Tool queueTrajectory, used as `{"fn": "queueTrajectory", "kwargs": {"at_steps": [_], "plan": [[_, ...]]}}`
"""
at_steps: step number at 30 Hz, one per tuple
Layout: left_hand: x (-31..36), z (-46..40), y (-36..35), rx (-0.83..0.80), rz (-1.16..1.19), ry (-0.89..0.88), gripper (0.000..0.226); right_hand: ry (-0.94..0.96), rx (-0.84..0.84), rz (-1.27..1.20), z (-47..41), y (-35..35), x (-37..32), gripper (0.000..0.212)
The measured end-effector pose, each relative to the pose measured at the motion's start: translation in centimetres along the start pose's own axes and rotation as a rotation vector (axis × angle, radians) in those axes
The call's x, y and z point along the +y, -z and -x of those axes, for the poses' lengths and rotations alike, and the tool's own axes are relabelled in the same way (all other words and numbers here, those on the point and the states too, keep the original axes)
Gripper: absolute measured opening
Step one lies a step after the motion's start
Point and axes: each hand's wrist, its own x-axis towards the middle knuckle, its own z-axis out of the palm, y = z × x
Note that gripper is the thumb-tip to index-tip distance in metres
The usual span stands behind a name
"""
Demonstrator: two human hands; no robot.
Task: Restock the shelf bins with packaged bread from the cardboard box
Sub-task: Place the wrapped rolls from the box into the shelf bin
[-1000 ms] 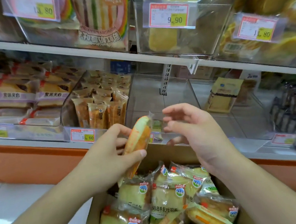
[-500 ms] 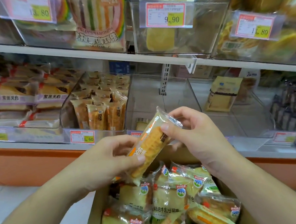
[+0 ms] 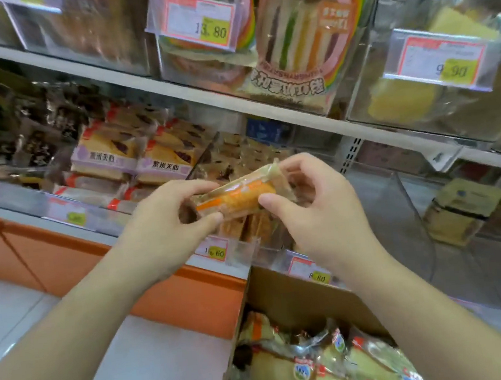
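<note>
An orange-striped packet of bread (image 3: 237, 198) lies level between both hands, in front of the middle shelf. My left hand (image 3: 166, 226) pinches its left end with thumb and fingers. My right hand (image 3: 313, 214) grips its right end, thumb on the front. Just behind and below it stands a clear bin (image 3: 248, 239) with upright brown packets and a 1.60 price tag. Below, the open cardboard box (image 3: 301, 299) holds several more wrapped bread slices (image 3: 293, 371).
A clear bin (image 3: 417, 234) to the right holds only a yellowish packet (image 3: 461, 211) at its back. Purple-labelled bread packs (image 3: 135, 161) fill the bin to the left. The upper shelf (image 3: 264, 101) carries large bins of rainbow toast. An orange base panel (image 3: 64, 259) runs under the shelf, above pale floor.
The packet has turned from upright to level and both hands now hold it, raised toward the brown-packet bin. The view has swung left and closer to the shelf.
</note>
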Motion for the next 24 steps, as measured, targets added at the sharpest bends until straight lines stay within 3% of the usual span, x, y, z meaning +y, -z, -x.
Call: {"fn": "queueTrajectory", "kwargs": {"at_steps": [3, 10, 17, 24], "plan": [[-1.7, -0.7, 0.4, -0.028, -0.146, 0.096, 0.051, 0.076, -0.047, 0.193, -3.6, -2.9, -0.5, 0.021], [-3.1, -1.6, -0.8, -0.106, -0.065, 0.172, 0.061, 0.189, -0.146, 0.496, -6.7, -7.3, 1.0, 0.026], [-3.2, -1.8, -1.5, -0.152, -0.006, 0.246, 0.072, 0.214, -0.171, 0.551, -6.3, -9.7, 3.2, 0.03], [-2.9, -1.6, -0.8, -0.12, -0.034, 0.213, 0.064, 0.154, -0.116, 0.597, -6.3, -10.7, 3.9, 0.026]]}}
